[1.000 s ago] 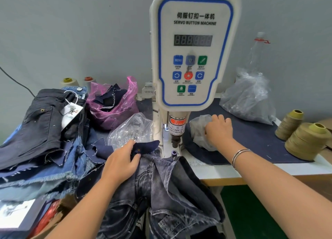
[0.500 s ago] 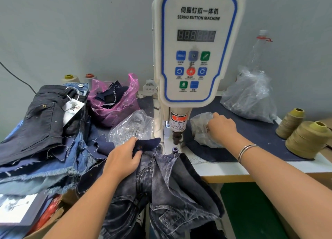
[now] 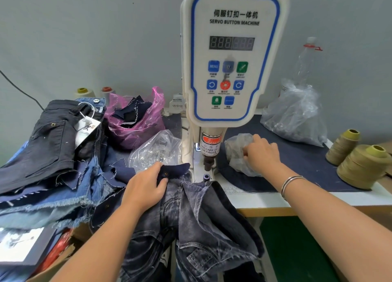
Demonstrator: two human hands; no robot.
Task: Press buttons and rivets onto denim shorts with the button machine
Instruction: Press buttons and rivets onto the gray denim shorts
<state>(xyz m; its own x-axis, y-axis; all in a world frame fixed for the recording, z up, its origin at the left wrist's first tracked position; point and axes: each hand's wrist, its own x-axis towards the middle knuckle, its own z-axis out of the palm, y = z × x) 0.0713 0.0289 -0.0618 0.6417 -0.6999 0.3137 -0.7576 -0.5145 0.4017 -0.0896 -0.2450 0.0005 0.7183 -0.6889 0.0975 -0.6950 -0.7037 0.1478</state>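
The servo button machine [image 3: 232, 57] stands upright at the middle of the table [image 3: 318, 199], its white panel with blue trim facing the camera and its dark press head [image 3: 207, 164] hanging just above a small round die [image 3: 206, 177] at its foot. The grey-washed denim shorts [image 3: 191, 222] lie directly in front of the machine's base, their waistband at the foot of the die and the legs spilling over the table edge toward the viewer. The left hand [image 3: 146, 188] rests on the shorts just left of the machine's base, thumb and curled fingers pinching a dark navy flap of the waistband that carries a small metal button [image 3: 166, 173]. The right hand [image 3: 262, 154] is just right of the press head, its fingers bent into a small clear plastic bag [image 3: 237, 152] and gripping the crumpled film; what the fingertips hold inside cannot be told. A silver bangle [image 3: 291, 183] circles that wrist. Left of the machine lie another clear bag [image 3: 157, 148], a pink bag [image 3: 135, 120] of dark scraps and a pile of denim garments [image 3: 48, 154]. Right of the machine sit a larger clear bag [image 3: 294, 116], a navy cloth mat [image 3: 301, 167] and two cones of khaki thread [image 3: 360, 167].
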